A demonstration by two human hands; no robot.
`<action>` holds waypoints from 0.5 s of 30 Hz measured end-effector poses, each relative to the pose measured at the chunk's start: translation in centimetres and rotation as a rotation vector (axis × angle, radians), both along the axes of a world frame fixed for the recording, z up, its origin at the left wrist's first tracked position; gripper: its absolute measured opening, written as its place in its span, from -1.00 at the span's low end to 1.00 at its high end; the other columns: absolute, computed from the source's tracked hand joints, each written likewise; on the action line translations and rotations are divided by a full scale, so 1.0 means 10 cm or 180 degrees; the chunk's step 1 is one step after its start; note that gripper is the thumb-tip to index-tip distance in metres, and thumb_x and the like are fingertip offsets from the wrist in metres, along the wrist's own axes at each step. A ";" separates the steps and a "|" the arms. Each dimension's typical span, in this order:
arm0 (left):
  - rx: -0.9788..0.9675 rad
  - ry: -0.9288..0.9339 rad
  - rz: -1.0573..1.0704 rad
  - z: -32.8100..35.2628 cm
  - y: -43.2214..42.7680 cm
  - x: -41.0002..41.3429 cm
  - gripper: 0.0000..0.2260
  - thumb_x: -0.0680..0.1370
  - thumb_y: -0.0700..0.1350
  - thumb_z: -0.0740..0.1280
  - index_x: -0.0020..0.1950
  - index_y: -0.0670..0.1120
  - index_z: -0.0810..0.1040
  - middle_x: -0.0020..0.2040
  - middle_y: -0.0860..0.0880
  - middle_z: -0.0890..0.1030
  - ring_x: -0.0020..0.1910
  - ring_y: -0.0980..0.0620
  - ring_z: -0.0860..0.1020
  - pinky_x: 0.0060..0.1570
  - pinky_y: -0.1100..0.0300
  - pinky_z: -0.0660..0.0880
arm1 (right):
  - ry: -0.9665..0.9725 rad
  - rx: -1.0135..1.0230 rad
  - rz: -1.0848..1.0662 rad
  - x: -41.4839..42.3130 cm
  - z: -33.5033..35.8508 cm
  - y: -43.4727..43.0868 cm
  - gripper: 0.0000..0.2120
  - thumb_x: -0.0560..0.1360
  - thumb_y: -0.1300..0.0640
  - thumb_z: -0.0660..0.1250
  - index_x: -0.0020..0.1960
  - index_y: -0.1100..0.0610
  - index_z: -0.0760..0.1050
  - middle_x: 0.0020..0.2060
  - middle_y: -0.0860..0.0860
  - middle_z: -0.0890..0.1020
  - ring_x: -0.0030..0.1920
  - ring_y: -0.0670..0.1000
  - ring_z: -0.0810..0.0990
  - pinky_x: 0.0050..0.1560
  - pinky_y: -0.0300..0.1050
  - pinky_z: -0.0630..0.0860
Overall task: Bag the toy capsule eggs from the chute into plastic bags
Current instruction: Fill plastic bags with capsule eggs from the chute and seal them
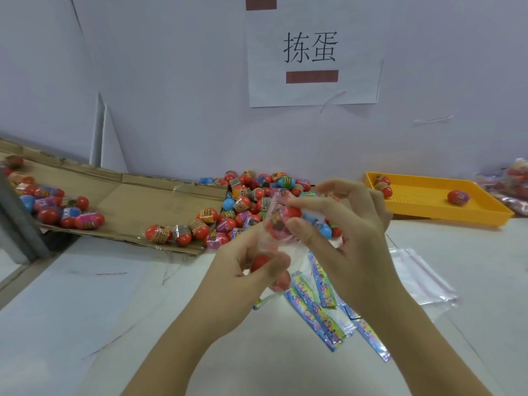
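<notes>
A clear plastic bag [275, 243] is held up in the middle of the view with red capsule eggs inside it. My left hand [243, 267] grips the bag's lower part, fingers curled round the eggs in it. My right hand [340, 232] pinches a red capsule egg [291, 213] at the bag's mouth between thumb and forefinger. Behind the hands lies a heap of capsule eggs [251, 201] at the foot of a cardboard chute [134, 204]. More eggs [54, 204] sit higher up the chute on the left.
A yellow tray [434, 204] at the right back holds three eggs. A stack of clear bags [423, 278] lies on the white table to the right. Colourful flat packets [323, 307] lie under my hands. Filled bags [514, 181] sit at the far right. A paper sign hangs on the wall.
</notes>
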State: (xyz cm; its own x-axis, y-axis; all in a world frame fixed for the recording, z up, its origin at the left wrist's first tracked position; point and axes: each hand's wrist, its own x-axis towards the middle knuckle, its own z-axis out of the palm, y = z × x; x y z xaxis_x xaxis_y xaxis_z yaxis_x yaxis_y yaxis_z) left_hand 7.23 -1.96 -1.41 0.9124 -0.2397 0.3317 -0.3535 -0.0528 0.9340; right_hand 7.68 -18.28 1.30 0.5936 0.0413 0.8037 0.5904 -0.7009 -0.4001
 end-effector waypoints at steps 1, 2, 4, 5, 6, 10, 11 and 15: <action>0.0021 -0.0012 -0.0039 0.00 0.00 0.00 -0.70 0.45 0.02 0.41 0.19 0.18 0.58 -0.12 -0.10 0.69 -0.15 -0.03 0.67 -0.13 0.24 0.58 | 0.0084 -0.0026 0.0068 0.00 -0.01 0.01 -0.72 0.47 -0.18 0.26 0.04 -0.10 0.64 0.11 -0.13 0.40 0.18 -0.05 0.27 0.17 -0.08 0.22; 0.0046 -0.0035 -0.0060 0.00 0.00 -0.01 -0.69 0.47 0.00 0.41 0.20 0.19 0.57 -0.09 -0.07 0.69 -0.12 -0.03 0.67 -0.09 0.20 0.59 | 0.0162 -0.0064 0.0143 -0.01 -0.03 0.03 -0.72 0.46 -0.19 0.25 0.02 -0.11 0.65 0.12 -0.14 0.38 0.19 -0.03 0.27 0.17 -0.06 0.25; 0.0083 -0.0074 -0.0070 0.00 0.00 -0.01 -0.69 0.47 -0.04 0.41 0.19 0.22 0.57 -0.03 -0.05 0.69 -0.05 -0.05 0.67 -0.01 0.11 0.61 | 0.0269 -0.0194 0.0215 -0.02 -0.05 0.05 -0.71 0.47 -0.20 0.23 0.00 -0.13 0.65 0.15 -0.15 0.37 0.21 -0.02 0.26 0.18 -0.13 0.26; 0.0067 -0.0062 -0.0090 0.01 0.00 -0.01 -0.69 0.46 -0.04 0.42 0.17 0.23 0.58 -0.02 -0.04 0.69 -0.04 -0.04 0.67 -0.02 0.10 0.62 | 0.0300 -0.0285 0.0199 -0.02 -0.05 0.06 -0.70 0.49 -0.20 0.19 0.00 -0.14 0.65 0.17 -0.16 0.37 0.21 -0.03 0.24 0.20 -0.20 0.20; 0.0046 -0.0038 -0.0110 0.01 0.00 -0.01 -0.69 0.45 -0.01 0.44 0.16 0.23 0.58 -0.02 -0.01 0.69 -0.04 -0.03 0.67 -0.03 0.09 0.62 | 0.0338 -0.0384 0.0186 -0.02 -0.05 0.05 -0.68 0.51 -0.20 0.15 0.01 -0.16 0.65 0.20 -0.16 0.37 0.22 -0.04 0.22 0.22 -0.27 0.12; -0.0179 0.0049 0.0069 0.04 0.00 -0.01 -0.80 0.43 0.10 0.49 0.05 0.21 0.63 -0.11 0.01 0.69 -0.12 0.01 0.67 -0.11 0.10 0.64 | 0.0765 -0.0329 0.0591 -0.03 -0.04 0.02 -0.65 0.56 -0.26 -0.02 0.21 -0.40 0.46 0.37 -0.23 0.26 0.32 -0.13 0.13 0.30 -0.41 -0.09; -0.0337 0.0083 0.0148 0.04 0.01 -0.01 -0.81 0.40 0.08 0.49 0.00 0.22 0.65 -0.12 0.00 0.70 -0.15 0.04 0.67 -0.18 0.18 0.62 | 0.0799 -0.0094 0.0706 0.00 -0.05 0.01 -0.67 0.55 -0.26 -0.01 0.25 -0.45 0.38 0.37 -0.26 0.25 0.34 -0.14 0.14 0.35 -0.34 -0.04; -0.0874 0.0237 0.0425 0.07 0.08 0.03 -0.76 0.28 0.00 0.43 -0.08 0.18 0.70 -0.14 0.01 0.72 -0.19 0.09 0.69 -0.30 0.30 0.56 | 0.0624 0.0767 0.0484 0.21 -0.13 -0.10 -0.72 0.55 -0.02 0.25 0.22 -0.30 0.43 0.18 -0.13 0.45 0.27 -0.10 0.36 0.28 -0.21 0.32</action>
State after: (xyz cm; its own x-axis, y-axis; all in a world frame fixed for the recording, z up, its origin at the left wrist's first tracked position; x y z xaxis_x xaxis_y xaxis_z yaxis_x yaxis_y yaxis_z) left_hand 7.56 -1.12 -0.72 0.9540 -0.0269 0.2986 -0.2905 0.1636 0.9428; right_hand 9.76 -19.25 0.03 0.7393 -0.0359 0.6724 0.5764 -0.4824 -0.6596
